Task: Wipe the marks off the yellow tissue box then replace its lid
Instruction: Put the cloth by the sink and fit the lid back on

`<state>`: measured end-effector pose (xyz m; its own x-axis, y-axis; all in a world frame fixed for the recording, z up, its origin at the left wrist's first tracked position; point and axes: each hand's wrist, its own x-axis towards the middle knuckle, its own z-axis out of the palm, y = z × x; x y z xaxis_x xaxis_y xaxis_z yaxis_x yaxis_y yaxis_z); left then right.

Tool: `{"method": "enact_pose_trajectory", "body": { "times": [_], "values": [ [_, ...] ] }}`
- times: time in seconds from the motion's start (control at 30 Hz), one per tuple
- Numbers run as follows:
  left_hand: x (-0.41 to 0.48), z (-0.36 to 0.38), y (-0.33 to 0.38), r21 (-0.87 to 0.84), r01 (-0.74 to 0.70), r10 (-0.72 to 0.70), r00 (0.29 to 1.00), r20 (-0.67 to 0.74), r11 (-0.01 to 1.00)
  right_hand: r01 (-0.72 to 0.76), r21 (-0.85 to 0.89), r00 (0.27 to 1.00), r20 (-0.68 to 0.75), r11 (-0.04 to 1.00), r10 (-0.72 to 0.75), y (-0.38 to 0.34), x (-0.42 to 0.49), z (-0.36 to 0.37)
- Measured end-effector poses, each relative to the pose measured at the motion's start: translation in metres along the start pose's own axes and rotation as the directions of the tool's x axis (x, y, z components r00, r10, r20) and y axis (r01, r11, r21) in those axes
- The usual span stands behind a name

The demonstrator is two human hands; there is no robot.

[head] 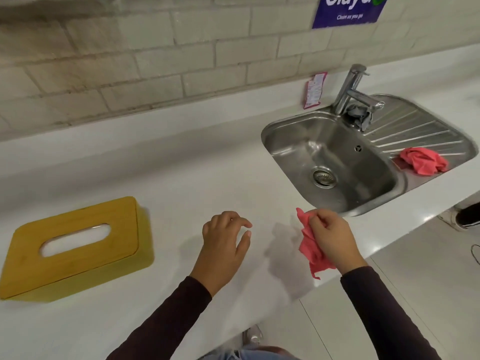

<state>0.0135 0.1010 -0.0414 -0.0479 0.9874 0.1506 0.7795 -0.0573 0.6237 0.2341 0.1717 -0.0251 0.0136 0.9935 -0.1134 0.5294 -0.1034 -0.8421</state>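
Observation:
The yellow tissue box lies on the white counter at the left. Its wooden lid, with an oval slot, sits on top of it. My left hand hovers over the counter to the right of the box, fingers apart and holding nothing. My right hand is near the counter's front edge, just below the sink, and grips a crumpled pink cloth that hangs down from it. No marks on the box can be made out from here.
A steel sink with a tap is set in the counter at the right. A second pink cloth lies on its drainer and a grey rag sits by the tap. The tiled wall runs behind.

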Motion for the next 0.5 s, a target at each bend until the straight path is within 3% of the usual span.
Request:
{"method": "enact_pose_trajectory", "body": {
  "times": [0.13,0.37,0.5],
  "values": [
    [0.014,0.034,0.026,0.013,0.005,-0.006,0.999,0.045,1.0,0.092,-0.28,0.995,-0.015,0.956,-0.1,0.031,0.026,-0.027],
    [0.016,0.062,0.045,-0.007,0.063,-0.062,0.992,0.111,0.998,0.163,-0.566,0.987,0.106,0.809,-0.125,0.057,0.041,-0.026],
    [0.01,0.048,0.037,-0.061,0.114,-0.11,0.992,0.057,0.992,0.301,-0.622,0.949,0.118,0.722,-0.294,0.036,0.032,-0.008]
  ]
}}
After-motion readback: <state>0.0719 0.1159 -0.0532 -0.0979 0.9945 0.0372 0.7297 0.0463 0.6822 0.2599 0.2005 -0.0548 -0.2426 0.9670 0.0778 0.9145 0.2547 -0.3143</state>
